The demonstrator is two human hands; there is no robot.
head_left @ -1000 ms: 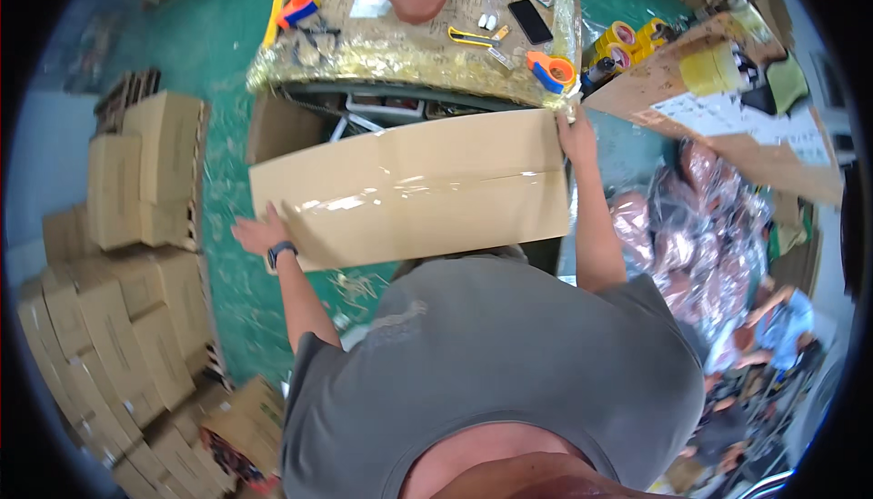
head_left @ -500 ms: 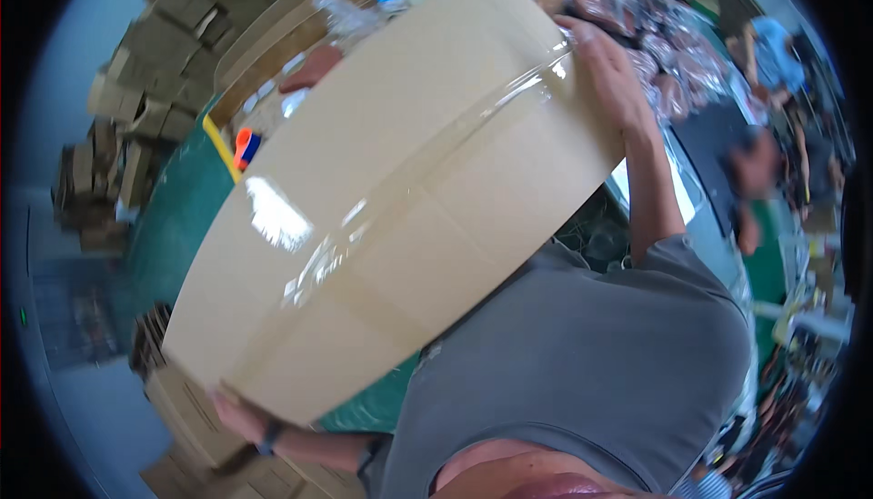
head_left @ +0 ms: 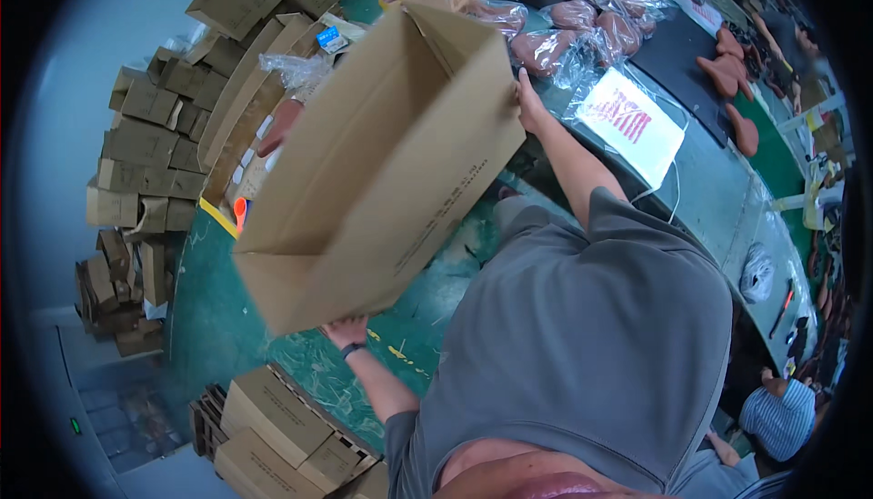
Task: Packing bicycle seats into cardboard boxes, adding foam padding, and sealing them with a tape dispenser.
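Note:
A large open cardboard box (head_left: pixel 446 167) hangs in front of me at a slant, its long side toward me and its open mouth facing up. Nothing shows in the part of its inside that I can see. At the near left end, my left hand (head_left: pixel 346 330) grips the lower edge, with a dark band on the wrist. My right hand (head_left: pixel 529 106) is pressed to the opposite end, near the bagged brown saddles (head_left: pixel 546 51); some of its fingers are hidden behind the cardboard.
A workbench (head_left: pixel 723 192) on the right bears a white printed sheet (head_left: pixel 627 126) and unwrapped brown saddles (head_left: pixel 727 72). Beyond the box stands a large open carton (head_left: pixel 221 149) with loose items. Stacked cartons (head_left: pixel 150 140) line the left; flat-topped boxes (head_left: pixel 277 417) stand lower left. Other people work at right.
The box has turned over: its taped face was toward me, and now its open mouth shows. My left hand has moved right and up; my right hand has shifted left and down.

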